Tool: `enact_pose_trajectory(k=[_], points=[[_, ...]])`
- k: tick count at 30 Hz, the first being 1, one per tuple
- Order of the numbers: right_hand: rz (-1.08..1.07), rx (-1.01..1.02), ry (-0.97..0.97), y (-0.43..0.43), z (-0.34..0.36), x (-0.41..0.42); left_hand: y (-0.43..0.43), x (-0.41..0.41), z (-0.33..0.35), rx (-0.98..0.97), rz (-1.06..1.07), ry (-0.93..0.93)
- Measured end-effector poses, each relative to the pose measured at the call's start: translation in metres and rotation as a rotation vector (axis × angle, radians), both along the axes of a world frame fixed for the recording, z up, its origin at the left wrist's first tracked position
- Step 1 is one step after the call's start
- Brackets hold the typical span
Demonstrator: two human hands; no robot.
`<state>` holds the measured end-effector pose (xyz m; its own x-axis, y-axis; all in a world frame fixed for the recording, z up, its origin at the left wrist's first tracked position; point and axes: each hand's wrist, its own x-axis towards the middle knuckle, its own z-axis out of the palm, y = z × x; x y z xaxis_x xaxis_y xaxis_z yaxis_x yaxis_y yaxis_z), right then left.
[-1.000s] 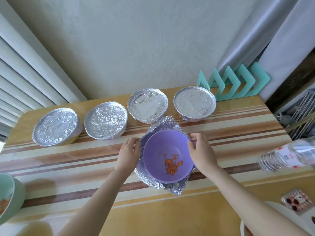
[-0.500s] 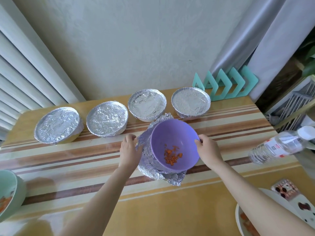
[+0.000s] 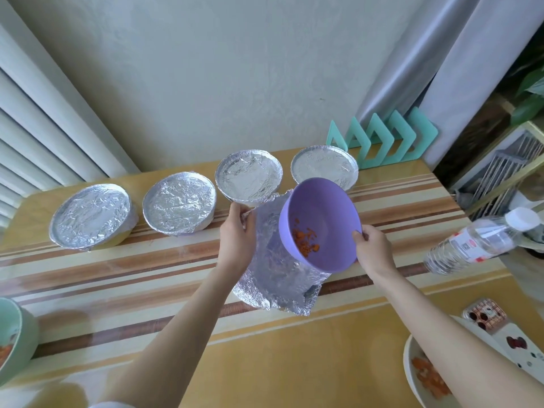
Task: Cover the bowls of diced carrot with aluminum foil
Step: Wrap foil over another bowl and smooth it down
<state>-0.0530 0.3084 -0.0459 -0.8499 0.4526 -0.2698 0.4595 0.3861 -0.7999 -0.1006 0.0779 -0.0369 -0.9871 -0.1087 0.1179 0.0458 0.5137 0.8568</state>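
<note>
Purple bowl (image 3: 329, 207) at frame centre, tilted and uncovered, with a small heap of diced carrot (image 3: 306, 242) inside; right hand (image 3: 374, 248) grips its rim. Crumpled foil sheet (image 3: 273, 272) sits below-left of it over the tabletop (image 3: 147, 275), left hand (image 3: 237, 231) pinching its upper edge

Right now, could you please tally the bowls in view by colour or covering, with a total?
Foil-covered bowls: 4
Purple bowl: 1
Green bowl: 1
White bowl: 1
Total: 7

Right hand (image 3: 375, 250) tilts purple bowl (image 3: 321, 228); left hand (image 3: 237, 235) pinches foil (image 3: 276, 278).
</note>
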Motion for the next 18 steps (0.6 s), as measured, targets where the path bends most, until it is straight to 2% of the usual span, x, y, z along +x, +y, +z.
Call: enact_pose_trajectory(k=[8, 13, 18], points=[[-0.020, -0.053, -0.045, -0.015, -0.004, -0.008, -0.014, 0.000, 0.056, 0.202, 0.188, 0.235], [-0.050, -0.129, -0.118, -0.027, -0.016, -0.008, -0.033, 0.000, 0.074, 0.200, 0.354, 0.408], [-0.001, -0.146, -0.175, -0.038, -0.027, 0.002, -0.047, 0.002, 0.078, 0.175, 0.423, 0.469]])
